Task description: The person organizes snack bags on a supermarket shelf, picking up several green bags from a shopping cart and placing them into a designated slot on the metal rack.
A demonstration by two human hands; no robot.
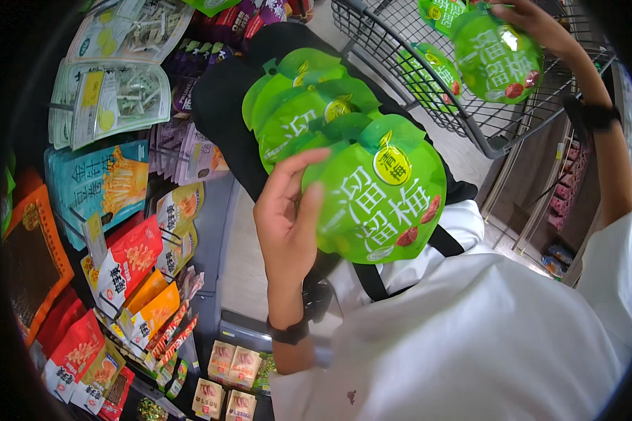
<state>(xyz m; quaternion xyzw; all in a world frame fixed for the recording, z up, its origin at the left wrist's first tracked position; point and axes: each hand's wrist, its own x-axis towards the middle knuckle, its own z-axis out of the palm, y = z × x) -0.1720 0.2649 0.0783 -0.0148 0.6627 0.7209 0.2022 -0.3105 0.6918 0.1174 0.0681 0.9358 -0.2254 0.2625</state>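
Note:
My left hand (287,221) grips the left edge of a round green plum snack bag (384,210), its thumb slightly blurred. Behind that bag, several matching green bags (289,118) overlap in a row across my black-clad lap (221,89). At the upper right, my right hand (537,23) holds another green bag (497,60) by its top, at the wire shopping cart (484,142). Through and above the cart's mesh show more green bags (429,79). The bags bear white writing and pictures of red plums.
To the left, a rack holds hanging snack pouches: clear-window ones (131,100), teal ones (97,184) and red ones (131,258). Beige snack packets (234,363) sit low by my left elbow. Shelving with pink packets (563,189) stands beyond the cart.

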